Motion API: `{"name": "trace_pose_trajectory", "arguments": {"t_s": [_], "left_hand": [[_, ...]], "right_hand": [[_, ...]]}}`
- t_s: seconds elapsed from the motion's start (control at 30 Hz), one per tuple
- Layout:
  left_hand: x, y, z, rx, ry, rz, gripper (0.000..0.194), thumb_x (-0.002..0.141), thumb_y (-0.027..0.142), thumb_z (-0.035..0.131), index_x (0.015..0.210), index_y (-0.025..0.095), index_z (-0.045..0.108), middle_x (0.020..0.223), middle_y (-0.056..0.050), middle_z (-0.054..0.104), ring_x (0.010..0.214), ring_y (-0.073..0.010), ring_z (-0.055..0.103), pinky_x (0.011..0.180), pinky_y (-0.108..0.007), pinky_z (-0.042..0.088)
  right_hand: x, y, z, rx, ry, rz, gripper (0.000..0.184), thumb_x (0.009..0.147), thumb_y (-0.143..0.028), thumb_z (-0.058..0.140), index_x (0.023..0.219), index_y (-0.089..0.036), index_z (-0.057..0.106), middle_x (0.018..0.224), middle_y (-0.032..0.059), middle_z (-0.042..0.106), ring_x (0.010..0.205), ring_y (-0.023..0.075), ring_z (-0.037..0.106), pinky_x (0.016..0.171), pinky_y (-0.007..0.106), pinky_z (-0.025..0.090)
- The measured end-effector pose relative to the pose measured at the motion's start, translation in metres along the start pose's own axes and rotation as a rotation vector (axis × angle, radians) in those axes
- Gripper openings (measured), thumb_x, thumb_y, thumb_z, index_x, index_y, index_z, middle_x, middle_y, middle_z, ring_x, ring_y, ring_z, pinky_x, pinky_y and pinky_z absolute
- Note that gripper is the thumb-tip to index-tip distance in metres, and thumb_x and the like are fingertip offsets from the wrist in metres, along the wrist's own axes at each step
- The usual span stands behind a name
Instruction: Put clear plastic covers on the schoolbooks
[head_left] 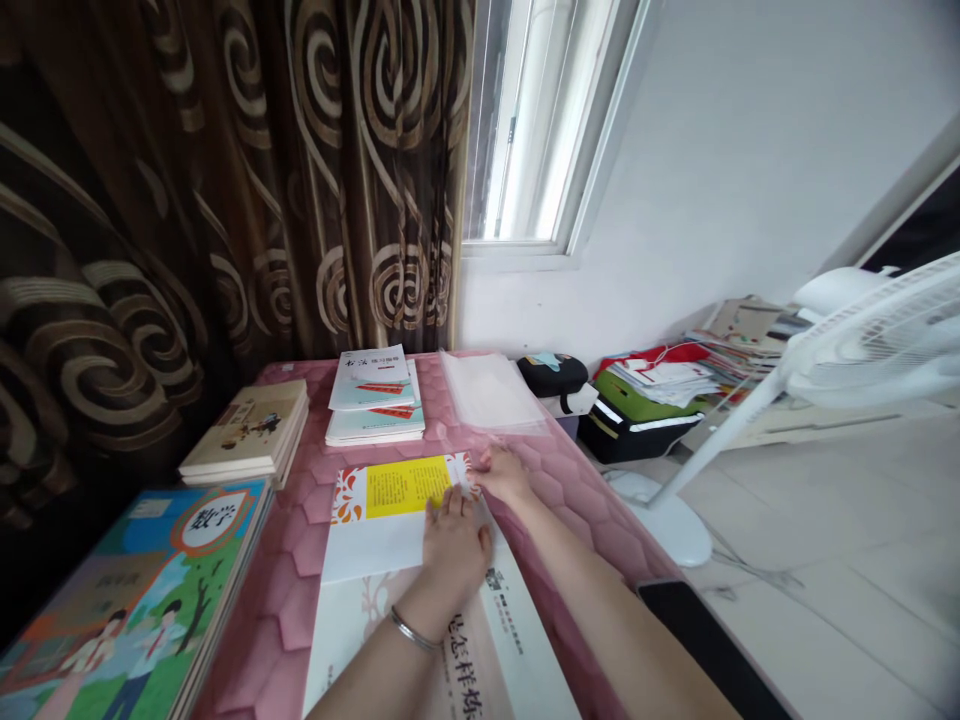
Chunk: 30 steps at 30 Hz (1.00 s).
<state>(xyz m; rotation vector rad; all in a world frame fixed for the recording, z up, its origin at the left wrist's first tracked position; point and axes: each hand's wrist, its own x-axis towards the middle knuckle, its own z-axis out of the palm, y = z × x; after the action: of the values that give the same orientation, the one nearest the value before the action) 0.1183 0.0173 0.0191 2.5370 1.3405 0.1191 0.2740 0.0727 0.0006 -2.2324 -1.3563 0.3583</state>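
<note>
An open book (390, 490) with a yellow and orange cover lies on the pink quilted table (300, 560), wrapped partly in a clear plastic cover. My left hand (454, 545) presses flat on the book's right edge, fingers stretched out, a silver bangle on the wrist. My right hand (504, 470) rests at the book's far right corner, fingers flat on the plastic edge. Below my hands the white inner flap with printed characters (480, 660) spreads toward me.
Clear plastic sheets (491, 392) lie at the table's far right. Stacks of books sit behind (375, 395), at far left (247, 430) and near left (135, 600). A white fan (862, 370) stands on the floor at right, beside bags and papers. A dark phone (705, 640) lies at right.
</note>
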Motion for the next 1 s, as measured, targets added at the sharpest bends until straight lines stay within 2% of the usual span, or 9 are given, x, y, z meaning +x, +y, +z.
{"name": "trace_pose_trajectory", "arguments": {"t_s": [0.17,0.27,0.37,0.5,0.6,0.73,0.8,0.87,1.0], "left_hand": [[-0.001,-0.001,-0.001,-0.015,0.0,0.009,0.059,0.092,0.035,0.03,0.142,0.007,0.041,0.155,-0.015,0.031,0.144,-0.0266,0.027,0.118,-0.051,0.019],[-0.002,-0.001,0.0,-0.022,0.011,0.015,0.059,0.092,0.036,0.03,0.141,0.006,0.043,0.155,-0.015,0.032,0.143,-0.0268,0.028,0.118,-0.051,0.019],[0.0,-0.002,0.001,-0.024,0.019,0.014,0.058,0.092,0.036,0.031,0.14,0.007,0.045,0.154,-0.014,0.033,0.143,-0.0266,0.029,0.118,-0.051,0.019],[0.001,-0.002,0.002,-0.024,0.018,0.013,0.058,0.092,0.037,0.032,0.14,0.007,0.045,0.152,-0.016,0.038,0.142,-0.0274,0.03,0.118,-0.052,0.019],[0.0,-0.001,0.0,-0.019,0.019,0.014,0.058,0.092,0.038,0.033,0.141,0.008,0.043,0.151,-0.016,0.039,0.141,-0.0278,0.031,0.118,-0.051,0.02],[-0.001,-0.006,-0.006,-0.035,0.012,0.031,0.052,0.095,0.035,0.03,0.137,0.011,0.049,0.15,-0.013,0.042,0.139,-0.0243,0.036,0.117,-0.045,0.024],[0.001,-0.015,-0.013,-0.038,0.003,0.041,0.049,0.097,0.033,0.026,0.134,0.015,0.052,0.148,-0.009,0.046,0.138,-0.0197,0.039,0.117,-0.038,0.026],[0.007,-0.032,-0.02,-0.014,-0.013,0.006,0.048,0.098,0.032,0.025,0.134,0.019,0.053,0.148,-0.006,0.046,0.138,-0.0185,0.038,0.116,-0.037,0.027],[0.016,-0.086,-0.038,0.041,-0.012,-0.114,0.046,0.096,0.027,0.03,0.138,0.02,0.048,0.154,-0.009,0.037,0.142,-0.0239,0.032,0.115,-0.048,0.024]], "right_hand": [[0.015,-0.014,0.004,-0.095,0.07,0.042,0.034,0.078,-0.046,0.065,0.098,-0.018,0.066,0.107,0.0125,0.066,0.11,0.0306,0.055,0.091,0.043,0.039],[0.012,-0.019,0.004,-0.133,0.091,0.008,0.037,0.084,-0.041,0.06,0.112,-0.018,0.064,0.118,0.0162,0.062,0.115,0.0309,0.052,0.092,0.042,0.039],[-0.001,-0.021,0.004,-0.147,0.06,-0.116,0.041,0.086,-0.032,0.056,0.127,-0.026,0.058,0.137,0.0089,0.053,0.125,0.0265,0.045,0.096,0.037,0.038],[-0.02,-0.015,0.004,-0.196,-0.155,-0.339,0.047,0.093,-0.04,0.047,0.139,-0.035,0.046,0.151,-0.0012,0.04,0.139,0.0248,0.029,0.109,0.043,0.027],[-0.03,-0.008,0.005,-0.248,-0.222,-0.297,0.05,0.098,-0.044,0.029,0.146,-0.03,0.039,0.155,-0.0013,0.033,0.145,0.0243,0.019,0.115,0.046,0.016],[-0.036,-0.002,0.009,-0.302,-0.14,-0.267,0.049,0.1,-0.041,0.025,0.145,-0.03,0.04,0.154,-0.0034,0.035,0.144,0.0208,0.024,0.115,0.041,0.017],[-0.038,0.0,0.011,-0.323,-0.102,-0.279,0.048,0.1,-0.04,0.027,0.144,-0.031,0.041,0.153,-0.0038,0.037,0.143,0.0204,0.026,0.115,0.041,0.019],[-0.038,0.001,0.013,-0.33,-0.095,-0.28,0.047,0.1,-0.04,0.028,0.144,-0.031,0.042,0.152,-0.0044,0.037,0.142,0.0201,0.027,0.115,0.041,0.018],[-0.036,-0.001,0.013,-0.303,-0.13,-0.246,0.048,0.1,-0.042,0.026,0.144,-0.032,0.042,0.153,-0.007,0.035,0.143,0.0191,0.026,0.116,0.042,0.017]]}}
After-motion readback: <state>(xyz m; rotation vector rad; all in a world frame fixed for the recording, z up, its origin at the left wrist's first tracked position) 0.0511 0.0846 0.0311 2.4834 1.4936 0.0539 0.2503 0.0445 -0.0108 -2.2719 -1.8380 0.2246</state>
